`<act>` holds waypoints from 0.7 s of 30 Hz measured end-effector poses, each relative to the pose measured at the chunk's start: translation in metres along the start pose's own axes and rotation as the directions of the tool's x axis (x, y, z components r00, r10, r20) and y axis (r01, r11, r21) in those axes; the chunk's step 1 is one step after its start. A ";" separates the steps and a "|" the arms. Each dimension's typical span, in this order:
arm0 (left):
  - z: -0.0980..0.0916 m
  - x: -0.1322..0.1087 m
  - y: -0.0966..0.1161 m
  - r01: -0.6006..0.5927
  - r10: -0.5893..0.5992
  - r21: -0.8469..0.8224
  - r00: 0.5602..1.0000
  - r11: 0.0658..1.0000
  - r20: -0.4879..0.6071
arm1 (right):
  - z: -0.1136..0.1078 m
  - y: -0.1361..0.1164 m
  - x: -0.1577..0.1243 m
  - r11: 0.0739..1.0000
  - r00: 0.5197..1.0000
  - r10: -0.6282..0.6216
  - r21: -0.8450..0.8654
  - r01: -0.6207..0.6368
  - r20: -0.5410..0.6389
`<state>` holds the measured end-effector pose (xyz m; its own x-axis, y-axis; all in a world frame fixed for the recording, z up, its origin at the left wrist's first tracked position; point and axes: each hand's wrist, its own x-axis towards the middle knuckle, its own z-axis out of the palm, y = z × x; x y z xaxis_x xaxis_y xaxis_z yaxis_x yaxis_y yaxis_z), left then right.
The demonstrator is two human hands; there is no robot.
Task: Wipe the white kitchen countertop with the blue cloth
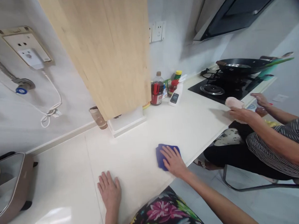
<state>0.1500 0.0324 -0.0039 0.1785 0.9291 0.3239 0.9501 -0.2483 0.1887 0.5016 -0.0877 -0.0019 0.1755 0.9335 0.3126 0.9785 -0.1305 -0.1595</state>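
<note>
The right hand (176, 163) lies on the blue cloth (160, 158); left of it, the left hand (110, 191) touches the counter (136, 149), all fingers loose.

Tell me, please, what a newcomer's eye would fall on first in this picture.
Most likely the deep blue cloth, lying on the pale counter beneath the person's right grip. Next might come the bright floral garment at the bottom edge and the light wooden cabinet in the upper middle. Toward the upper right, a dark wok stands out on the black stove.
</note>
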 end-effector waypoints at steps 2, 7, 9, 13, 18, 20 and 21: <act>-0.001 0.000 0.001 -0.003 0.003 0.006 1.000 1.000 0.003 | -0.002 0.032 -0.003 0.996 0.998 0.066 -0.053 -0.066 -0.008; -0.002 0.000 0.003 0.010 -0.010 0.014 1.000 1.000 0.012 | -0.007 0.100 -0.007 0.968 0.980 0.194 -0.157 -0.197 -0.037; -0.002 0.001 0.004 0.016 -0.016 0.014 1.000 1.000 0.016 | -0.009 0.117 -0.002 0.946 0.962 0.270 -0.175 -0.274 -0.047; -0.002 0.001 0.007 0.027 -0.028 0.010 0.999 1.000 0.021 | -0.011 0.122 0.017 0.842 0.861 0.504 -0.183 -0.507 -0.066; -0.005 0.003 0.009 0.023 -0.023 -0.006 0.999 1.000 0.044 | 0.000 0.083 0.047 0.762 0.778 0.625 -0.165 -0.626 -0.063; -0.006 0.003 0.010 0.023 -0.023 -0.013 0.999 1.000 0.044 | 0.011 0.058 0.058 0.795 0.807 0.590 -0.152 -0.587 -0.031; -0.006 0.003 0.010 0.021 -0.021 -0.015 0.999 1.000 0.042 | 0.017 0.043 0.064 0.818 0.827 0.562 -0.142 -0.558 -0.011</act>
<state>0.1585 0.0315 0.0047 0.1694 0.9448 0.2804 0.9497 -0.2325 0.2098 0.5531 -0.0281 -0.0043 0.6965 0.6948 0.1795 0.7176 -0.6749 -0.1721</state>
